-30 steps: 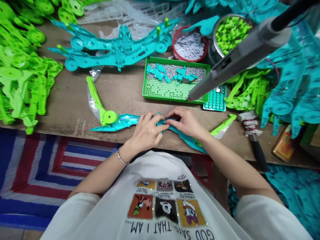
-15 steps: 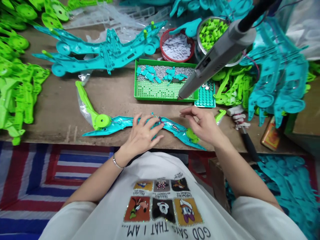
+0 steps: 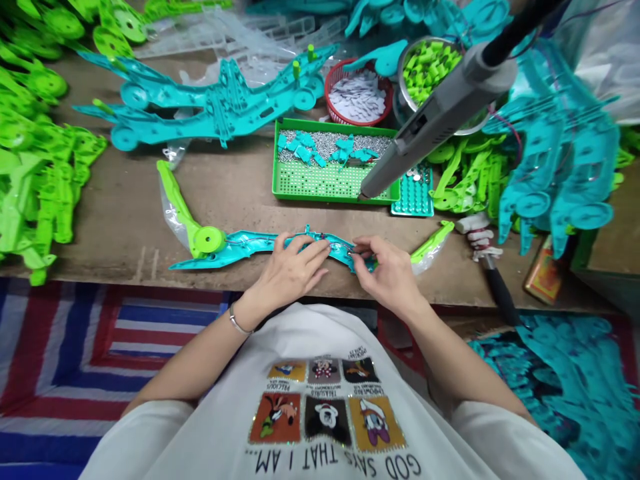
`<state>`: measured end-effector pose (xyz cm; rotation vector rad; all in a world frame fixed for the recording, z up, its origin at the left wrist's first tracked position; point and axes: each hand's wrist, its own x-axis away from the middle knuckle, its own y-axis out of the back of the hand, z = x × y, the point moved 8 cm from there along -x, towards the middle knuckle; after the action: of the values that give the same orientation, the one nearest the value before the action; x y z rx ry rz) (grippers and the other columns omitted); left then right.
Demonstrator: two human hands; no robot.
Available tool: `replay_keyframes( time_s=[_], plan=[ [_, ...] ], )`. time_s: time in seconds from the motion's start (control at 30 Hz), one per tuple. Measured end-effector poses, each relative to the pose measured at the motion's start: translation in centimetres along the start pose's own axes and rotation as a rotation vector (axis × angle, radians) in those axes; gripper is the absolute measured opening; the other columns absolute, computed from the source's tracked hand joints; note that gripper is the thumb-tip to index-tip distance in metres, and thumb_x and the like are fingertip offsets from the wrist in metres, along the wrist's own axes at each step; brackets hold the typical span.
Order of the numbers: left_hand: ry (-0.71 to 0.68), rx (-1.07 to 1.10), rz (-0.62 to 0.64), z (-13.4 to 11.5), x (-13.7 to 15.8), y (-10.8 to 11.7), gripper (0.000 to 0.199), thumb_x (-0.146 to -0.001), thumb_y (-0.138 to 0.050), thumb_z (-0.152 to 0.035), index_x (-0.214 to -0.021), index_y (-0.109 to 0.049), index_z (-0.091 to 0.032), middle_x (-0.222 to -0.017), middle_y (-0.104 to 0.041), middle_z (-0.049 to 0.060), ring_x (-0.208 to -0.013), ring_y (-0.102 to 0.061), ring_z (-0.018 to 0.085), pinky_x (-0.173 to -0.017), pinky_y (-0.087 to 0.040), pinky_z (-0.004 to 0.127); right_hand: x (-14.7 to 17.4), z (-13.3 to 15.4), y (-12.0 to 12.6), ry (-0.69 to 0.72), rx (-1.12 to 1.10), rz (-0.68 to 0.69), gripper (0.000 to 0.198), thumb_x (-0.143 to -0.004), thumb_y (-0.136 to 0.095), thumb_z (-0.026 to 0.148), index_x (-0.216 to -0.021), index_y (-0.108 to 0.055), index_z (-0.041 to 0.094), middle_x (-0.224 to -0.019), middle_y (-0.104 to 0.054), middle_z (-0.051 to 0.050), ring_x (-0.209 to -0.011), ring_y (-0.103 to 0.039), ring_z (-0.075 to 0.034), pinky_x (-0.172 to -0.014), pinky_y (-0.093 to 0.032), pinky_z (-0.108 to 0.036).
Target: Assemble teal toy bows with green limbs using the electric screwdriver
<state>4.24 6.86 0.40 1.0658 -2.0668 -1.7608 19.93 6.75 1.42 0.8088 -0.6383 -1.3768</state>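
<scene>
A turquoise bow-shaped plastic shell (image 3: 245, 245) lies hollow side up along the front of the workbench, with thin dark wires in its channel. Bright green arms (image 3: 173, 200) are joined at its two ends. Across the shell's middle rests my left hand (image 3: 290, 267), its fingers curled over the shell and its fingertips on the wires. My right hand (image 3: 387, 273) has thumb and forefinger pinched at the shell's right half, by the wires. What sits in that pinch is too small to make out. The palm hides the right green joint.
A grey electric screwdriver (image 3: 425, 120) hangs over a green tray (image 3: 335, 199) of screws and turquoise bits. Behind stand a red basket (image 3: 333, 113) of white pieces and a metal bowl (image 3: 403, 100) of green parts. Two turquoise shells (image 3: 165, 130) lie back left. A black-handled hammer (image 3: 493, 277) lies right.
My right hand has moved left and down from above the shell's right end onto its right half, fingers now pinched. My left hand stays on the shell, its fingers drawn closer together.
</scene>
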Motion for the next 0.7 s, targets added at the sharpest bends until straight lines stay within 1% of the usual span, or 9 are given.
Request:
replay_keyframes(
  time_s=[0.1, 0.2, 0.4, 0.5, 0.6, 0.7],
  plan=[
    [-0.002, -0.016, 0.030, 0.1, 0.0, -0.4, 0.035, -0.100, -0.054, -0.031, -0.130, -0.065, -0.017, -0.133, -0.068, 0.010, -0.115, -0.059, 0.028, -0.102, -0.035, 0.049, -0.4, -0.1, -0.3, -0.039, 0.037, 0.026, 0.023, -0.084, -0.056, 0.018, -0.106, -0.064, 0.018, -0.087, -0.076, -0.005, -0.072, -0.071, -0.018, -0.070, -0.054, -0.030],
    [-0.012, -0.040, 0.016, 0.0, -0.1, -0.3, 0.034, -0.100, -0.054, -0.030, -0.129, -0.066, -0.017, -0.133, -0.069, 0.009, -0.114, -0.059, 0.028, -0.102, -0.035, 0.048, -0.9, -0.2, -0.3, -0.095, 0.077, 0.035, 0.025, -0.081, -0.057, 0.017, -0.105, -0.064, 0.020, -0.082, -0.076, -0.003, -0.067, -0.070, -0.018, -0.066, -0.052, -0.029],
    [-0.016, -0.058, 0.003, -0.1, -0.2, -0.2, 0.033, -0.100, -0.054, -0.030, -0.128, -0.066, -0.016, -0.133, -0.069, 0.008, -0.113, -0.059, 0.028, -0.103, -0.035, 0.047, -1.8, -0.1, -0.4, -0.156, 0.140, 0.094, 0.026, -0.082, -0.058, 0.019, -0.107, -0.063, 0.021, -0.085, -0.078, -0.003, -0.075, -0.074, -0.021, -0.070, -0.051, -0.031],
    [0.001, -0.036, 0.019, 0.0, -0.1, -0.4, 0.034, -0.099, -0.056, -0.029, -0.130, -0.065, -0.017, -0.135, -0.067, 0.008, -0.113, -0.059, 0.028, -0.104, -0.035, 0.049, -2.1, -0.4, -0.5, -0.176, 0.098, 0.119, 0.025, -0.080, -0.058, 0.016, -0.104, -0.064, 0.021, -0.082, -0.077, -0.002, -0.072, -0.073, -0.020, -0.070, -0.052, -0.031],
    [0.017, 0.007, 0.029, 0.1, 0.0, -0.5, 0.036, -0.097, -0.059, -0.027, -0.131, -0.065, -0.018, -0.135, -0.067, 0.009, -0.114, -0.059, 0.029, -0.104, -0.036, 0.052, -2.2, -1.0, -0.4, -0.216, 0.023, 0.121, 0.020, -0.078, -0.059, 0.015, -0.097, -0.064, 0.019, -0.077, -0.075, -0.002, -0.068, -0.072, -0.018, -0.068, -0.053, -0.030],
    [0.019, -0.012, 0.032, 0.1, 0.0, -0.4, 0.036, -0.097, -0.058, -0.028, -0.131, -0.065, -0.018, -0.136, -0.067, 0.009, -0.113, -0.058, 0.029, -0.102, -0.037, 0.051, -2.3, -1.2, -0.2, -0.239, -0.040, 0.125, 0.016, -0.077, -0.060, 0.015, -0.091, -0.065, 0.019, -0.074, -0.074, -0.001, -0.065, -0.070, -0.017, -0.067, -0.053, -0.029]
  ],
)
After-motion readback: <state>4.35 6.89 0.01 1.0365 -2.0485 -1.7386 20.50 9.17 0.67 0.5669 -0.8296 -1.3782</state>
